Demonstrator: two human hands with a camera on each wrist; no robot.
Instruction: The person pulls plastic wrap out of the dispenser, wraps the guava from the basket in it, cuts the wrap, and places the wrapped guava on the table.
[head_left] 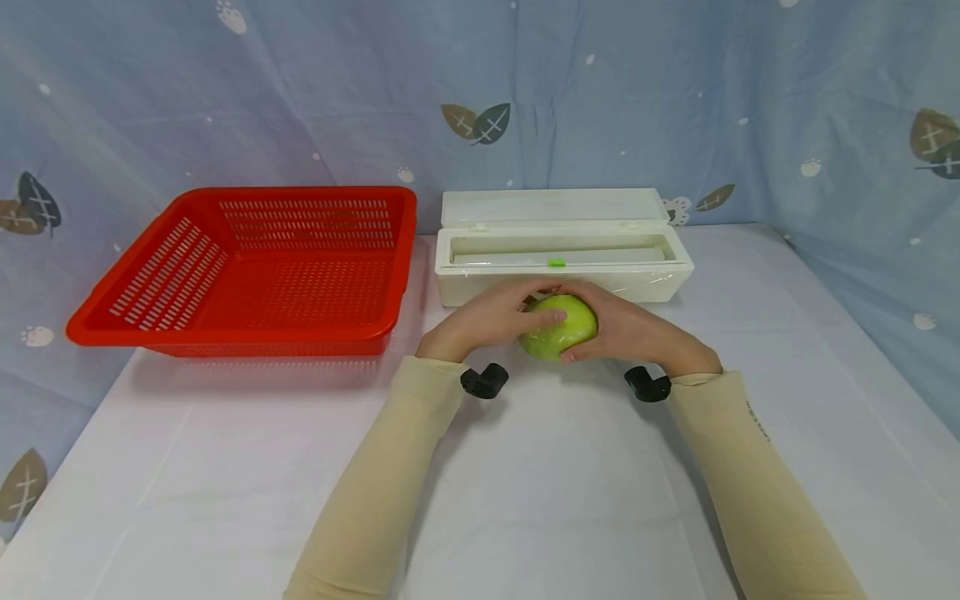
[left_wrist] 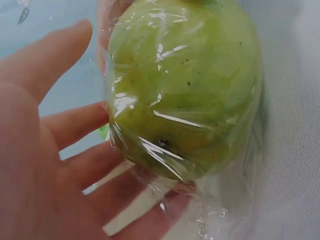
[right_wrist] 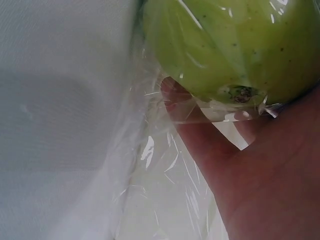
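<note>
A round, speckled green apple (head_left: 570, 333) is wrapped in clear plastic film (left_wrist: 170, 117), which hangs loose below it in the wrist views. My right hand (head_left: 626, 325) holds the apple from the right, thumb low in front and fingers behind. On the other side, my left hand (head_left: 491, 317) has its fingers spread fairly straight, some meeting the film in the left wrist view. Its thumb (left_wrist: 62, 55) stands out from the fruit there. Just behind both hands is a white cling film box (head_left: 630, 287), its lid (head_left: 555, 207) raised.
Inside the box lies a pale roll (head_left: 600, 256), and a green slider (head_left: 556, 262) sits on the front rim. A red plastic basket (head_left: 270, 339) with slotted sides stands at the left on the white table (head_left: 555, 500). Blue patterned cloth (head_left: 637, 100) hangs behind.
</note>
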